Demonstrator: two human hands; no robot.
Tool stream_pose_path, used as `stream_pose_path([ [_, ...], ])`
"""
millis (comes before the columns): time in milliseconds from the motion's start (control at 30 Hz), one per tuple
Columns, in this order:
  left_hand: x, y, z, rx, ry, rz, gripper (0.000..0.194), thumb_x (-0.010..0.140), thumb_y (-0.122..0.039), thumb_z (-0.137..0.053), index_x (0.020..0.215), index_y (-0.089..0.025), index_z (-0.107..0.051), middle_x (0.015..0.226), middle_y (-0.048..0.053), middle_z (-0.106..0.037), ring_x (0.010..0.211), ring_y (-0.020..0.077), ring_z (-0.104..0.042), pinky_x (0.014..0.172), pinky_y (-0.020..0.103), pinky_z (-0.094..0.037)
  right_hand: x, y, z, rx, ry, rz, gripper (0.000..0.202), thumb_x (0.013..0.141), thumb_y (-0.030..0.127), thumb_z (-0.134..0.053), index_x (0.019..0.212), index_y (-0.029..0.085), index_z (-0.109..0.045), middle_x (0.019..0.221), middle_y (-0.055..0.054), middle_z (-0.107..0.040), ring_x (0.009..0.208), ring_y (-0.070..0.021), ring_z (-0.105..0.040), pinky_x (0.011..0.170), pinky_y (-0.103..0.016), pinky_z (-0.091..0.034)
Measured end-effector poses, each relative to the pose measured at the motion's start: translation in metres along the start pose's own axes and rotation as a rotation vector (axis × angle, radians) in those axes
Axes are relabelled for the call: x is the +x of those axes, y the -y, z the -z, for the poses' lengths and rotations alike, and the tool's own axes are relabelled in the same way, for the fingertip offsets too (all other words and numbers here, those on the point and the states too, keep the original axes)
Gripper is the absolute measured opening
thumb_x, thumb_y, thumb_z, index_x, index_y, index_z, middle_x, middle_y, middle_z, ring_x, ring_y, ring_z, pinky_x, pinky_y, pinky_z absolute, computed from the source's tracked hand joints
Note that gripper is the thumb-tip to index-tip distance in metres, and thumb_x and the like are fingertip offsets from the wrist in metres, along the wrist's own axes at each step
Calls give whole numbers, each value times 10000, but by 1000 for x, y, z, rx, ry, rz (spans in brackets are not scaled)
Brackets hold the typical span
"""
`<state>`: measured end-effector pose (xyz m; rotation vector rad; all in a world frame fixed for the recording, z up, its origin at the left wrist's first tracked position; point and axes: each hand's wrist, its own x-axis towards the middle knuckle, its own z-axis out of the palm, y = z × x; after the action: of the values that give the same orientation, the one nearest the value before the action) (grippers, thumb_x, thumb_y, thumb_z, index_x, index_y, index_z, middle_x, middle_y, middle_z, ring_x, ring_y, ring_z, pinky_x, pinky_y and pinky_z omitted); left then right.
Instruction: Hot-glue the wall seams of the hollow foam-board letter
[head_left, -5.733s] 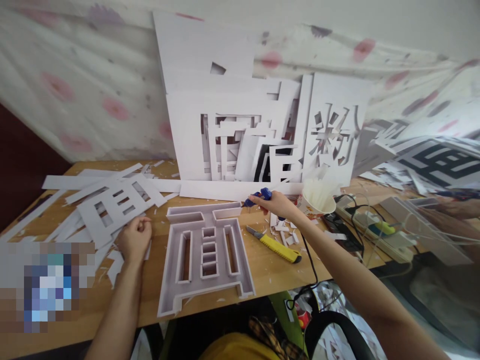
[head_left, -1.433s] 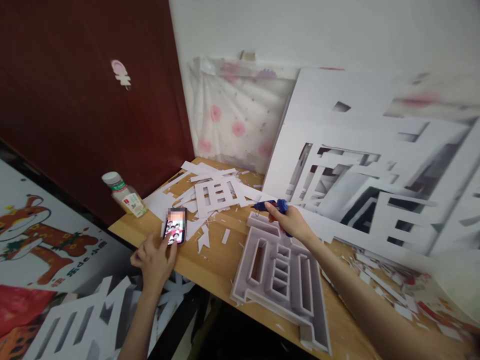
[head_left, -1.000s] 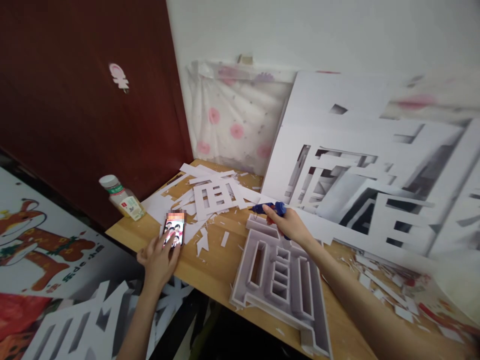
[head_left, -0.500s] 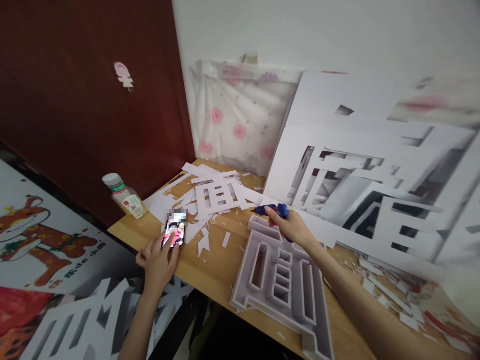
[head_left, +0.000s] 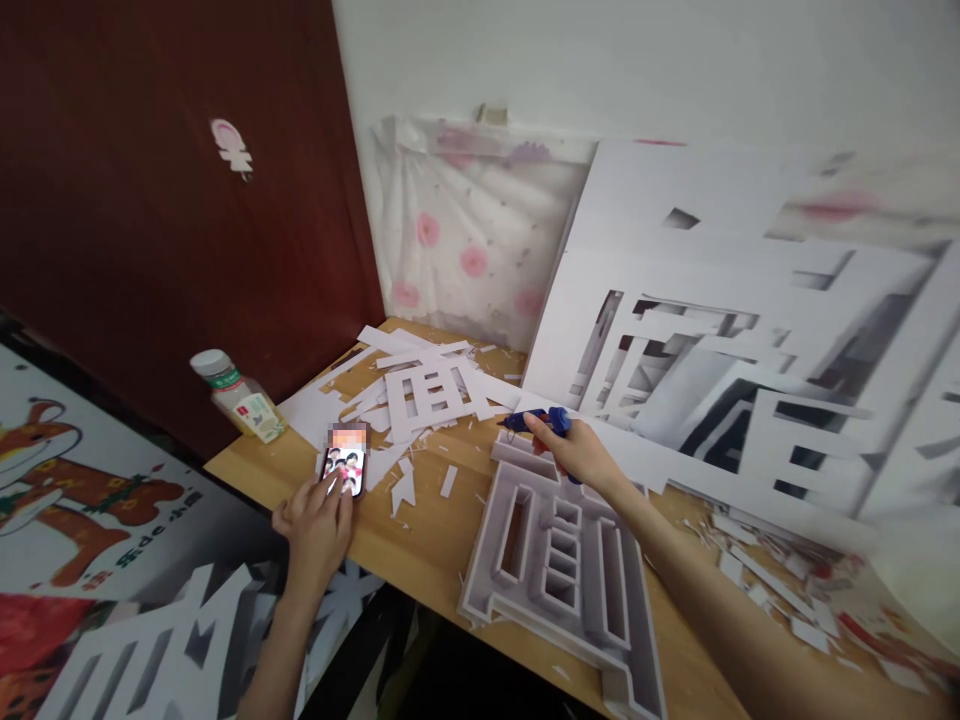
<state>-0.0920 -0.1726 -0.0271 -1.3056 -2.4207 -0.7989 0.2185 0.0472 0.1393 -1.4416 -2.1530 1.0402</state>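
A phone (head_left: 346, 472) with a lit screen lies at the table's left front edge. My left hand (head_left: 319, 520) rests over its lower end, fingers stretched out and fingertips on the screen, not gripping it. My right hand (head_left: 574, 450) is closed around a blue glue gun (head_left: 536, 422), its nozzle pointing left. Beneath that hand, a white foam-board character (head_left: 525, 590) with raised side walls and open compartments lies on the wooden table (head_left: 420, 540). The glue gun is just above its far end; whether they touch I cannot tell.
Cut white sheets and scraps (head_left: 431, 395) cover the table's back left. A capped bottle (head_left: 240, 395) stands at the left edge. Large cut-out boards (head_left: 570, 300) lean on the wall at right, with more scraps (head_left: 772, 580) before them. Another white cut-out (head_left: 150, 660) is low at left.
The picture on the phone screen has changed, and my left fingers have shifted slightly on it. My right hand keeps the glue gun in about the same place. The view has turned slightly.
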Motion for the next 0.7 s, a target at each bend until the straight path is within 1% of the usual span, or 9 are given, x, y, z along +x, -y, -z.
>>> stream_pose_path([
  [67, 3, -9, 2, -38, -47, -8, 388, 981, -348, -395, 1193, -223, -695, 1274, 128, -691, 1258, 319, -540, 1113, 524, -334, 0, 0, 0, 14, 9, -10, 612, 896, 713, -483, 582, 201, -602, 381, 23, -470, 374, -122, -483, 457, -244, -391],
  [133, 11, -25, 9, -94, -98, -41, 375, 986, -342, -394, 1172, -228, -699, 1233, 126, -696, 1229, 307, -554, 1098, 505, -364, 1, 0, 1, 36, 21, -24, 600, 892, 710, -498, 595, 200, -608, 378, 26, -466, 370, -123, -481, 446, -243, -385],
  [300, 48, -81, 36, -299, -158, -181, 338, 992, -309, -404, 1116, -252, -713, 1121, 85, -716, 1164, 264, -592, 1073, 455, -410, 0, 2, 3, 67, 52, -54, 574, 896, 682, -537, 598, 196, -602, 366, 29, -467, 356, -118, -486, 426, -230, -382],
  [367, 62, -100, 40, -380, -174, -228, 310, 985, -291, -427, 1064, -251, -724, 1072, 70, -728, 1126, 251, -609, 1057, 440, -425, -1, 2, 4, 72, 68, -59, 576, 903, 677, -536, 605, 190, -614, 366, 27, -473, 355, -118, -494, 423, -225, -387],
  [400, 69, -108, 37, -409, -178, -230, 293, 977, -283, -443, 1030, -248, -729, 1040, 67, -733, 1101, 249, -617, 1045, 437, -431, -1, 1, 4, 72, 74, -61, 571, 904, 674, -539, 614, 189, -620, 369, 28, -478, 355, -118, -498, 422, -223, -389],
  [467, 80, -121, 23, -467, -139, -190, 270, 960, -267, -457, 973, -229, -724, 981, 69, -736, 1036, 239, -635, 1001, 414, -459, 0, 0, 4, 69, 76, -61, 553, 902, 665, -557, 627, 189, -624, 386, 29, -495, 358, -115, -502, 420, -220, -392],
  [533, 91, -133, -1, -522, -35, -125, 261, 944, -242, -446, 965, -202, -702, 975, 80, -738, 976, 217, -653, 919, 358, -501, 2, -2, 4, 61, 67, -62, 537, 903, 650, -572, 628, 191, -614, 428, 22, -538, 364, -108, -506, 418, -218, -396],
  [600, 99, -144, -30, -528, 38, -110, 265, 928, -200, -432, 981, -186, -691, 996, 85, -748, 911, 192, -671, 828, 304, -523, 4, -3, 3, 44, 54, -69, 548, 917, 636, -565, 601, 189, -598, 473, 7, -579, 365, -102, -506, 413, -220, -401],
  [700, 105, -157, -65, -495, 108, -119, 269, 918, -169, -442, 1006, -173, -696, 1011, 88, -762, 916, 182, -687, 840, 282, -514, 8, -3, 2, 7, 42, -90, 580, 936, 619, -550, 559, 181, -592, 511, -16, -618, 356, -98, -503, 408, -226, -410],
])
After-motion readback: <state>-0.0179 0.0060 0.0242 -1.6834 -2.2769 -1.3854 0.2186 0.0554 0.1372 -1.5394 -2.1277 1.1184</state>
